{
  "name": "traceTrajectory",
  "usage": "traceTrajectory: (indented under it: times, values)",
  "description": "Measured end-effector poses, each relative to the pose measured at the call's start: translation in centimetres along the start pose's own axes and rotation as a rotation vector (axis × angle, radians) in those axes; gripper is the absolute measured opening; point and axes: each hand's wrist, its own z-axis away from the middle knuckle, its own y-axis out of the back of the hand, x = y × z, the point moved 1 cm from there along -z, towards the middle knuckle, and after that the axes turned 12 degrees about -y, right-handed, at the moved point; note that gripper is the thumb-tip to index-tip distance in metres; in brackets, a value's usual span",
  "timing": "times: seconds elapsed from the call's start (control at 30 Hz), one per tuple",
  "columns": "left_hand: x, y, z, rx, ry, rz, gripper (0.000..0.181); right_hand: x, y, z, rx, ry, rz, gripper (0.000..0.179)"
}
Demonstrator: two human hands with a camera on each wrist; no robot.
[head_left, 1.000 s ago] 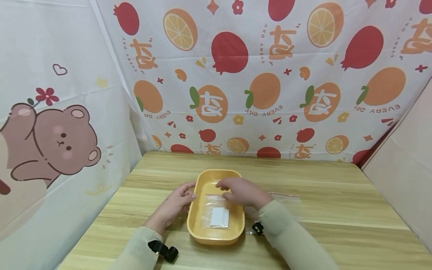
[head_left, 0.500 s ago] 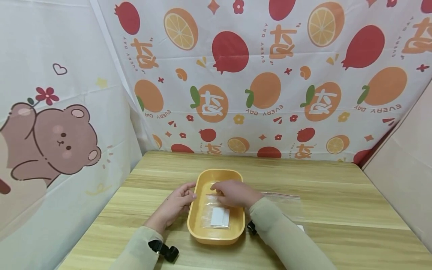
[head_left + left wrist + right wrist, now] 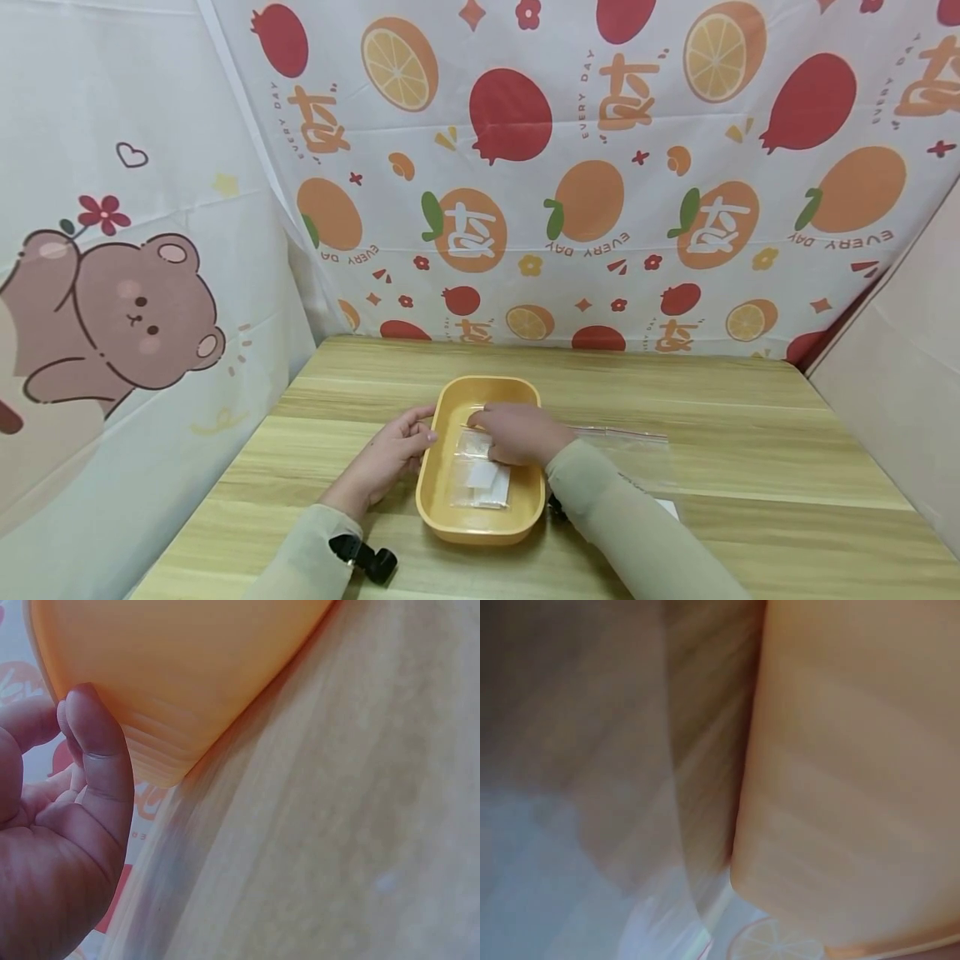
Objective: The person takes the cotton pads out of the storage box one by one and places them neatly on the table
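Yellow tray (image 3: 482, 534) with rounded corners, standing on the wood-grain surface (image 3: 765, 450), its left rim held between thumb and fingers of the left hand (image 3: 390, 454). Clear bag (image 3: 462, 490) with white pieces (image 3: 492, 493) showing through, inside the tray, its far end pinched by the curled right hand (image 3: 521, 433), fingertips partly hidden. Second clear bag (image 3: 637, 458), red-lined at its far edge, on the surface to the right of the tray, partly hidden by the right sleeve (image 3: 637, 529).
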Motion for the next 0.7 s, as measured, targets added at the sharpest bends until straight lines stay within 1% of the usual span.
traceTrajectory:
  times: [0.1, 0.33, 0.47, 0.53, 0.7]
  values:
    - [0.01, 0.02, -0.01, -0.002, 0.000, 0.003, 0.056, -0.03, 0.11, 0.11, 0.006, -0.005, -0.025, 0.041]
    - [0.04, 0.07, 0.07, -0.018, -0.011, 0.013, 0.057, -0.03, 0.79, 0.38, 0.055, 0.021, -0.169, 0.025]
    - [0.08, 0.05, 0.11, -0.022, -0.015, 0.019, 0.058, 0.18, 0.70, 0.34, 0.080, 0.030, -0.228, 0.015]
    - [0.07, 0.02, 0.08, -0.017, -0.012, 0.022, 0.058, 0.27, 0.64, 0.35, 0.091, 0.030, -0.244, 0.015]
    - [-0.01, -0.06, 0.01, 0.000, 0.001, 0.031, 0.056, 0.48, 0.42, 0.36, 0.106, 0.020, -0.249, 0.023]
